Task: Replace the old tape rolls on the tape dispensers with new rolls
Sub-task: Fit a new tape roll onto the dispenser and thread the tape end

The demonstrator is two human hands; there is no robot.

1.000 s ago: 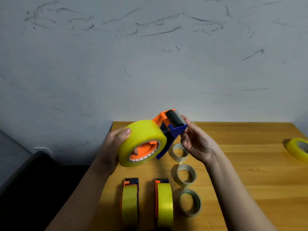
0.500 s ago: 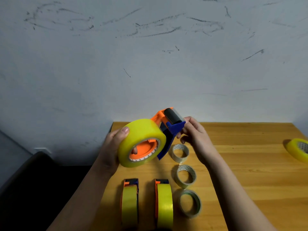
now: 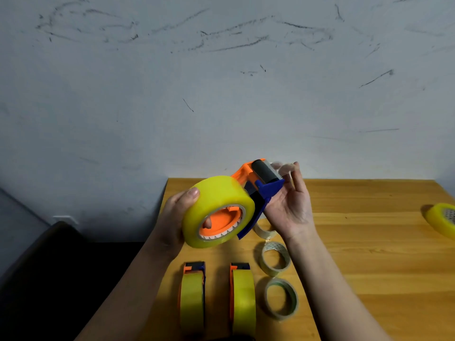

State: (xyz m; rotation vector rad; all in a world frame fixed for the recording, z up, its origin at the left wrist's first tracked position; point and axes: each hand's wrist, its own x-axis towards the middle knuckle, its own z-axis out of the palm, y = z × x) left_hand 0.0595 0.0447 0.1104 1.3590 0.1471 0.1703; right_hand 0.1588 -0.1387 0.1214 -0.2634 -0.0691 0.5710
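Head view: wooden table [image 3: 369,254] against scuffed grey wall [image 3: 221,94].

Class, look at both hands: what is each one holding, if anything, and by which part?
The left hand grips the full yellow tape roll mounted on the orange-and-blue dispenser, around its rim. The right hand pinches the clear tape end past the black roller.

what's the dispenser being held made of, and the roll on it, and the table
Dispenser: looks like moulded plastic, matte orange and blue, with a dark roller that could be rubber.
Roll: translucent yellowish glossy film, likely plastic packing tape, wound on what seems a printed card core.
Table: wood or wood-look laminate, judging by the warm grain lines and plank seams; which one is unclear.
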